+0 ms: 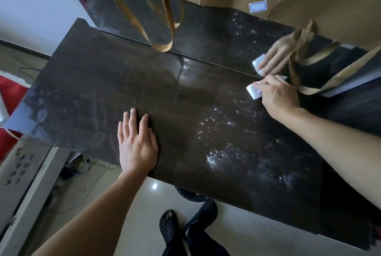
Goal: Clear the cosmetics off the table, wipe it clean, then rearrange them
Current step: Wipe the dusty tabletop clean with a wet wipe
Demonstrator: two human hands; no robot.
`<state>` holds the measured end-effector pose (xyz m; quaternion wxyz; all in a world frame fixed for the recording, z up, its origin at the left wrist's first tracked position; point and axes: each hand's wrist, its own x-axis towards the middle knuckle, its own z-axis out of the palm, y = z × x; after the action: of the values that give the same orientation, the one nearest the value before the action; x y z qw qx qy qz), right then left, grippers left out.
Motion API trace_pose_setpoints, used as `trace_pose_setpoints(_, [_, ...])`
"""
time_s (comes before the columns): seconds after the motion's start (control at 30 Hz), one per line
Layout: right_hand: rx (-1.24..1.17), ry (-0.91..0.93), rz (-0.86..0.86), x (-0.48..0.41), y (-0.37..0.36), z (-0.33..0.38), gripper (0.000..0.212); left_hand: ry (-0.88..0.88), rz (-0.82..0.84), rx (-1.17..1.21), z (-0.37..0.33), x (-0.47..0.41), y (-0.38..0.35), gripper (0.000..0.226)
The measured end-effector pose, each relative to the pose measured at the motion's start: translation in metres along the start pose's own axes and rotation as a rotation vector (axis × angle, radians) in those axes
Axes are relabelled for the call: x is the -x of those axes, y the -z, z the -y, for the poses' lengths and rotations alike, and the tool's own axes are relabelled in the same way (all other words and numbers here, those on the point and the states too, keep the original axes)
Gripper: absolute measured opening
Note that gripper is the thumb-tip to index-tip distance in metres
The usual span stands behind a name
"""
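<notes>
White wipe (253, 91) in right hand (279, 98), glossy table (160, 90)

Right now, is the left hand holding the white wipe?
No: the left hand lies flat on the table, holding nothing, while the right hand grips the white wipe.

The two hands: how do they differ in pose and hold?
The left hand lies flat, fingers straight, near the front edge of the dark table; the right hand is curled, farther back. The left hand holds nothing; the right hand grips a white wipe. Both rest on it.
</notes>
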<state>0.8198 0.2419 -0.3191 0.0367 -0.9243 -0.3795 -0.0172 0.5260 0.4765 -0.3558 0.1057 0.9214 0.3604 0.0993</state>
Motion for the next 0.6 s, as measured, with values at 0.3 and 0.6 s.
trace_pose_setpoints(0.3, [-0.311,-0.442,-0.102,0.001,-0.01,0.05,0.023,-0.011,-0.021,0.009,0.003,0.0,-0.004,0.042])
trace_pose_setpoints(0.6, [-0.464,-0.185,-0.048,0.044,0.014,0.08,0.02,-0.005,0.011,0.011,0.002,0.001,-0.001,0.042])
